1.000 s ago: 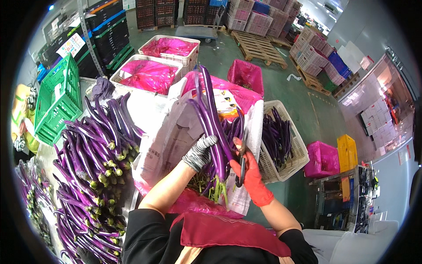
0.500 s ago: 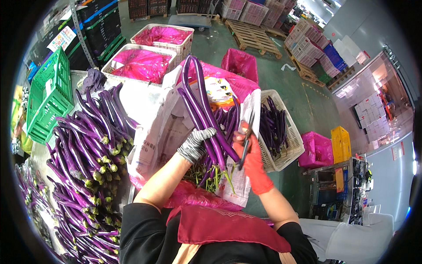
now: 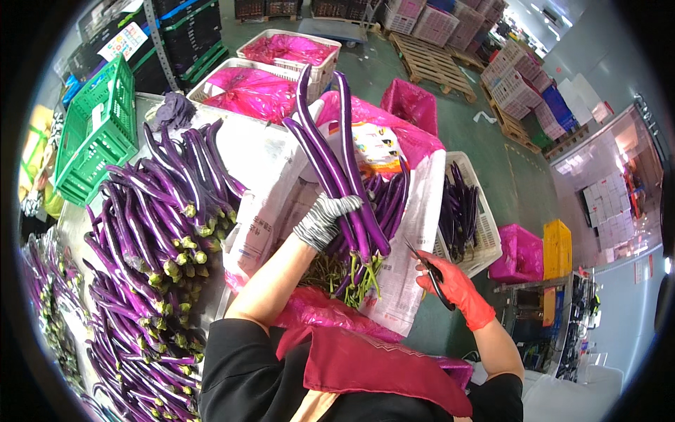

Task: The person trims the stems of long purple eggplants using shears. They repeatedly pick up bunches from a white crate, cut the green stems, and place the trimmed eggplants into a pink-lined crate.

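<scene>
My left hand (image 3: 327, 219), in a black-and-white striped glove, is closed around several long purple eggplants (image 3: 349, 151). They tilt with their green stems toward me, above a container lined with paper (image 3: 423, 193) and pink plastic film. More eggplants (image 3: 387, 204) lie inside it, with loose green stem pieces near its front. To the right, my right hand (image 3: 458, 287) in a red glove is closed on dark-handled scissors (image 3: 437, 285). Their tips point up and left, apart from the eggplants. On the table at left lies a big pile of eggplants (image 3: 144, 243), stem ends mostly toward me.
A green crate (image 3: 98, 133) stands tilted beyond the pile, beside a dark crumpled cloth (image 3: 172, 111). A white basket (image 3: 485, 243) of eggplants is at right, near a pink-lined bin (image 3: 517, 253) and a yellow crate (image 3: 557, 247). Pink-lined white baskets (image 3: 320, 60) and a wooden pallet (image 3: 436, 67) are farther back.
My right hand with the scissors has moved away from the held eggplants, right and toward me. The scissors have turned, and the far ends of the held eggplants are more spread. The view has shifted.
</scene>
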